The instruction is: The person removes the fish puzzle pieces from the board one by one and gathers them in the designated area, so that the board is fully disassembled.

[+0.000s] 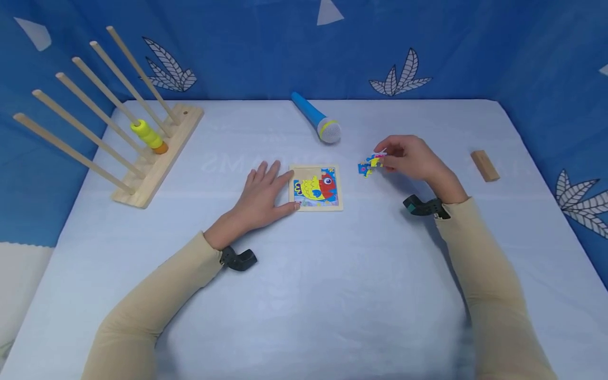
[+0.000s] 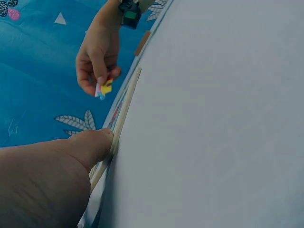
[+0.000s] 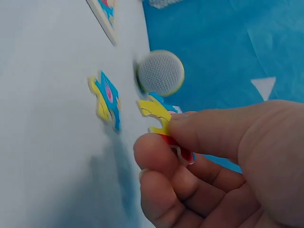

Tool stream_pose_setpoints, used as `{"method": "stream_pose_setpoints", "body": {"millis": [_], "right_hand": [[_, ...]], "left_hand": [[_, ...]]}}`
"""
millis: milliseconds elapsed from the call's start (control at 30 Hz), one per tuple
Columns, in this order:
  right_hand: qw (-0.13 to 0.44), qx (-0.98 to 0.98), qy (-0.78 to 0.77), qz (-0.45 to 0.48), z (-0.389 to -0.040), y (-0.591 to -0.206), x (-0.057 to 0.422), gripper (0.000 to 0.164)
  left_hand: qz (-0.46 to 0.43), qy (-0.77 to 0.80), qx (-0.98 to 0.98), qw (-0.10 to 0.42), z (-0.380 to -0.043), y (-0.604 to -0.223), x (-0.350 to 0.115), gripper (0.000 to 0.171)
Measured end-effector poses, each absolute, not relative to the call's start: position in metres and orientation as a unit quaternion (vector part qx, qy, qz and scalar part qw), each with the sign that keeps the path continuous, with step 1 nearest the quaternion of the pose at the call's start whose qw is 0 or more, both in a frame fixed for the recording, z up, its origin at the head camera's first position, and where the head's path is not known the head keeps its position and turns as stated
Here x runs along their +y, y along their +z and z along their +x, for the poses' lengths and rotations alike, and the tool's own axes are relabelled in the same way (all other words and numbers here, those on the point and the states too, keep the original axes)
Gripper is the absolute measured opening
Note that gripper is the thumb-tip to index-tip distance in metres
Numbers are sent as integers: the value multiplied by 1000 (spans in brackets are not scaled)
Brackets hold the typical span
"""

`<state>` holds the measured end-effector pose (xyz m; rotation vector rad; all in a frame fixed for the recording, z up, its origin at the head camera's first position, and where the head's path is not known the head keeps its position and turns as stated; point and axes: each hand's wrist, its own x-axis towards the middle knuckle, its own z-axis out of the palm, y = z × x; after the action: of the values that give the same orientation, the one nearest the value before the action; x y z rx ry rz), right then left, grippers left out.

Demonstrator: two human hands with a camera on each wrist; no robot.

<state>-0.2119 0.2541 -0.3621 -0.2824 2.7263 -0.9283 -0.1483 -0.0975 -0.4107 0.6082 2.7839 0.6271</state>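
A small wooden jigsaw puzzle (image 1: 315, 188) with a red and yellow fish picture lies mid-table, bare wood showing at its upper left. My left hand (image 1: 262, 196) rests beside it, fingers spread, thumb and forefinger touching the frame's left side. In the left wrist view the thumb presses the frame's edge (image 2: 124, 107). My right hand (image 1: 409, 157) pinches a yellow, red and blue puzzle piece (image 3: 161, 118) between thumb and fingers, raised off the table. Another puzzle piece (image 3: 106, 99), blue and yellow with a pink spot, lies on the table below it.
A blue toy microphone (image 1: 313, 116) lies behind the puzzle. At the left stands a wooden rack (image 1: 157, 158) with upright pegs, one carrying yellow and orange beads (image 1: 148, 135). A small wooden block (image 1: 485, 165) lies at the right. Blue patterned cloth (image 1: 266, 47) hangs behind the table.
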Motion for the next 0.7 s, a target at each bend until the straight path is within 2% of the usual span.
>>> {"method": "stream_pose_setpoints", "body": {"millis": [400, 700], "right_hand": [[204, 920, -328, -66, -220, -369, 271, 25], [159, 945, -277, -75, -219, -374, 265, 24]], "left_hand": [[210, 214, 948, 108, -149, -413, -97, 83], [208, 210, 949, 106, -150, -413, -98, 83]]}}
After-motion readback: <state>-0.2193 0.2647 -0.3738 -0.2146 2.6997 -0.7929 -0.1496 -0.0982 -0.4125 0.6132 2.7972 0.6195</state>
